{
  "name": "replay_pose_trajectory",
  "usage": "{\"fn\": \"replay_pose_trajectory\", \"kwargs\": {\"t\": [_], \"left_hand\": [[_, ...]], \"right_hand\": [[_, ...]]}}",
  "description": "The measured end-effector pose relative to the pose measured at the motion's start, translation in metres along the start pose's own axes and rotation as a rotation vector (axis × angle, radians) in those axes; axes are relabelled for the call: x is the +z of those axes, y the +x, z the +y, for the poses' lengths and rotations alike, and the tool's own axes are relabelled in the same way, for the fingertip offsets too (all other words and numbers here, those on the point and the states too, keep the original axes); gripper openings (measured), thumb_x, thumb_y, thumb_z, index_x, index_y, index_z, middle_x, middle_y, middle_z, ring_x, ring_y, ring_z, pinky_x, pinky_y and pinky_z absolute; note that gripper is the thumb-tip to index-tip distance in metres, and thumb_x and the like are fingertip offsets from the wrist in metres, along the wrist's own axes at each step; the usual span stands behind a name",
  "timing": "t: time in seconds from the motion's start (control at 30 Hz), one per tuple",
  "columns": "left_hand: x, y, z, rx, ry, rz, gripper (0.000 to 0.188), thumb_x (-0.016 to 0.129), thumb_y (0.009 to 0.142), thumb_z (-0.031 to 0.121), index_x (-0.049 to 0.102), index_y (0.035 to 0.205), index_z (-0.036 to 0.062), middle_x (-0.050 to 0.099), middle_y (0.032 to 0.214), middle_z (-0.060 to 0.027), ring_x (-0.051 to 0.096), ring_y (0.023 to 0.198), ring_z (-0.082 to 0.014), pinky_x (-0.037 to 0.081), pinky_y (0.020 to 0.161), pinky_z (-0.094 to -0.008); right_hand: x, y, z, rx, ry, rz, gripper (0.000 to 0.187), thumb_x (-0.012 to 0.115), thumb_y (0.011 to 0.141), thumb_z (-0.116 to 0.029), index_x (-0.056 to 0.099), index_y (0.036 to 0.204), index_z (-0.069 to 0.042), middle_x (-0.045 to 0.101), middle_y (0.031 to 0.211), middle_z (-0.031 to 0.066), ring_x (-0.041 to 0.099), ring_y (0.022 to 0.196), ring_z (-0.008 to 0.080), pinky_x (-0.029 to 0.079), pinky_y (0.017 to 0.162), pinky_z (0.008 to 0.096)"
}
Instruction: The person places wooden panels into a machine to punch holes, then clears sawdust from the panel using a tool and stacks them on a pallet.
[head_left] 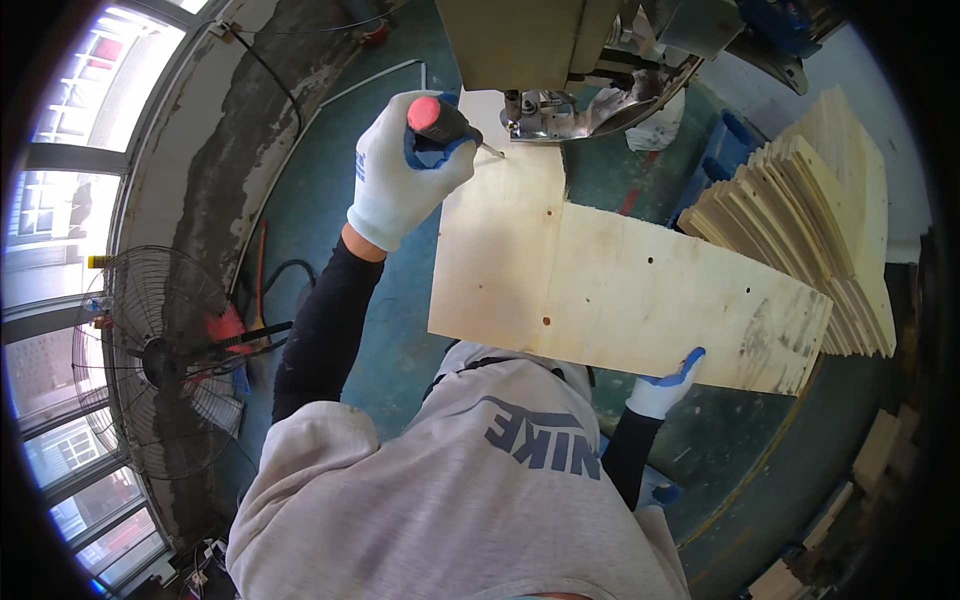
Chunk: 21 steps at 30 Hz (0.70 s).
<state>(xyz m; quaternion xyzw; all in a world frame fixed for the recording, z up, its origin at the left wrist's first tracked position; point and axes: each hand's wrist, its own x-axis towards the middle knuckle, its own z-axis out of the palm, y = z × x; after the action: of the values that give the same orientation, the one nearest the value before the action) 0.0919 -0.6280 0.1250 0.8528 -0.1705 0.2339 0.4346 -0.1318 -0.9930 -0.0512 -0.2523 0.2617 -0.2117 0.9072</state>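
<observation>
In a white glove with blue palm coating, my left hand (400,185) is closed around a screwdriver (438,120) with a black handle and a red end. Its thin shaft reaches toward the upper part of an L-shaped plywood panel (610,285); whether the tip touches the wood I cannot tell. My right hand (665,390), gloved the same way, grips the panel's near edge, thumb on top and the other fingers hidden beneath. Dark knots and holes dot the pale panel. Its far end lies by the metal nose of a machine head (540,120).
A fanned stack of plywood pieces (800,220) stands at the right, beside a blue bin (728,150). On the left, a wire-caged fan (155,360) stands before the windows. Wood offcuts (878,445) lie at the lower right. The machine's bulky body (520,45) overhangs the far side.
</observation>
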Motion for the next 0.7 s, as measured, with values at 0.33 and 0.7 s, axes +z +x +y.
{"fn": "replay_pose_trajectory", "kwargs": {"t": [0.33, 0.7], "left_hand": [[0.001, 0.015, 0.001, -0.034, 0.066, 0.045, 0.035, 0.082, 0.071, 0.010, 0.063, 0.100, 0.0029, 0.069, 0.082, -0.0086, 0.066, 0.070, -0.0211, 0.055, 0.071, -0.0298], [0.054, -0.008, -0.047, -0.014, 0.152, -0.213, 0.029, 0.080, 0.075, 0.012, 0.068, 0.100, 0.0028, 0.072, 0.084, -0.0107, 0.071, 0.074, -0.0242, 0.056, 0.073, -0.0320]], "right_hand": [[0.001, 0.006, 0.000, 0.015, -0.021, 0.021, 0.060, 0.044, 0.106, -0.047, 0.040, 0.152, -0.009, 0.043, 0.157, 0.0108, 0.043, 0.140, 0.0320, 0.032, 0.117, 0.0496], [-0.001, 0.008, 0.002, 0.016, -0.017, -0.020, 0.061, 0.043, 0.106, -0.048, 0.038, 0.153, -0.009, 0.042, 0.157, 0.0110, 0.042, 0.140, 0.0323, 0.031, 0.118, 0.0492]]}}
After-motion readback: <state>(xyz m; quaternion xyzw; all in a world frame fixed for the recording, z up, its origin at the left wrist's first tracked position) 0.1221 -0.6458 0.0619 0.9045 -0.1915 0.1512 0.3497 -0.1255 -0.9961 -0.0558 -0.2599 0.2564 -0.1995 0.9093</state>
